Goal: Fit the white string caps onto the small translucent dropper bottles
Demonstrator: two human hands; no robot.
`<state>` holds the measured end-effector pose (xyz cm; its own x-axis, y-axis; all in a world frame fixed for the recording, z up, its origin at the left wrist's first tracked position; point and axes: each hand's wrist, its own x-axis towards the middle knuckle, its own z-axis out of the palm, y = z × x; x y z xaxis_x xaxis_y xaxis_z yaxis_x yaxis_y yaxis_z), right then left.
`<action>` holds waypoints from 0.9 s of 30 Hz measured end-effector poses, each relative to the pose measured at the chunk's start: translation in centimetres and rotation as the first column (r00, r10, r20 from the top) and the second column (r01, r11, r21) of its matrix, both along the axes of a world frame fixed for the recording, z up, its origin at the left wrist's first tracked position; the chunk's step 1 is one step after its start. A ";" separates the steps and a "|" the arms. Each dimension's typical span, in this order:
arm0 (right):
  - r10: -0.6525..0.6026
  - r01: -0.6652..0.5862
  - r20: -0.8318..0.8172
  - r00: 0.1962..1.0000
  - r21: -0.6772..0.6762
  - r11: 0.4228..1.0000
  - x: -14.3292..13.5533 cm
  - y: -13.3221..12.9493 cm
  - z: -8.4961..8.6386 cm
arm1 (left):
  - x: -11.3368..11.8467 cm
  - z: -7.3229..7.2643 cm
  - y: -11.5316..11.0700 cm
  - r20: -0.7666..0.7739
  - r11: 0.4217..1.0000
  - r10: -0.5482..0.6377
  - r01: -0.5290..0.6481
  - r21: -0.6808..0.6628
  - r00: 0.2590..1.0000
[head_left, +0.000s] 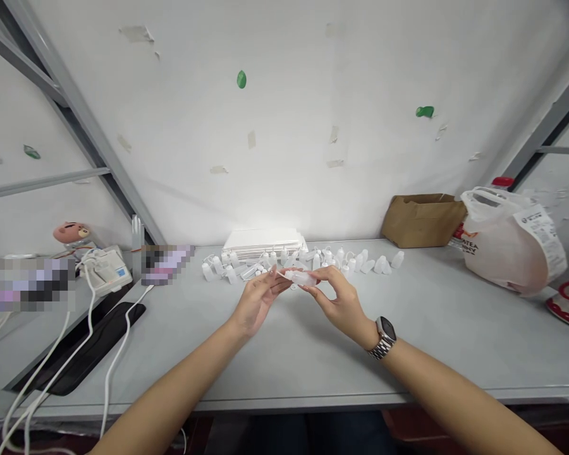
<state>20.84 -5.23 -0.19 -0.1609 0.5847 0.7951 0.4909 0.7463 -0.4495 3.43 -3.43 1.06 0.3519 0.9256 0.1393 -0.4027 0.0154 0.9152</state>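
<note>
A small translucent plastic bottle [302,278] is held level between my two hands, above the grey table. My left hand [260,297] has its fingers closed at the bottle's left end, where the cap seems to be. The fingers partly hide that end. Thumb and fingertips of my right hand [337,296] pinch the other end. Just behind my hands, several similar small bottles [231,274] lie and stand in a loose row, some with looped caps. A stack of white sheets or cards [264,240] lies behind them, against the wall.
A brown cardboard box [422,221] and a full white plastic bag [497,246] stand at the back right. On the left are a black tray [92,347], white cables [108,373], a white power strip [105,270] and a blurred-out phone-like object [167,264]. The table's front edge [313,402] runs below my forearms.
</note>
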 end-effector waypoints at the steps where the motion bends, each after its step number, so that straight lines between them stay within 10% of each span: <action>1: -0.003 0.003 0.015 1.000 0.013 1.000 0.1 0.0 0.0 | 0.0 -0.1 0.0 -0.009 1.000 0.001 -0.001 -0.020 1.000; 5: -0.040 0.034 0.079 0.996 0.081 0.996 0.3 0.3 -0.2 | -0.3 -0.3 0.2 -0.153 0.991 0.135 -0.136 0.004 0.979; 10: -0.094 0.078 0.125 0.988 0.129 0.989 0.4 0.6 -0.2 | -0.7 0.0 -0.1 -0.348 0.909 0.361 -0.244 0.337 0.865; 18: -0.075 0.017 0.271 0.960 0.209 0.978 0.2 0.5 -0.7 | 0.1 -0.6 -1.0 -0.437 0.857 0.401 -0.161 0.489 0.805; 27: -0.186 0.002 0.455 0.871 0.376 0.926 0.1 0.0 -0.5 | -0.8 -1.5 -0.2 -0.521 0.622 0.579 0.073 0.780 0.627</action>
<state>20.92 -5.18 -0.73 -0.5299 0.3117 0.7887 0.6497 0.7470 0.1413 2.61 -3.59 -0.46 0.3967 0.7059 0.5867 0.4581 -0.7062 0.5399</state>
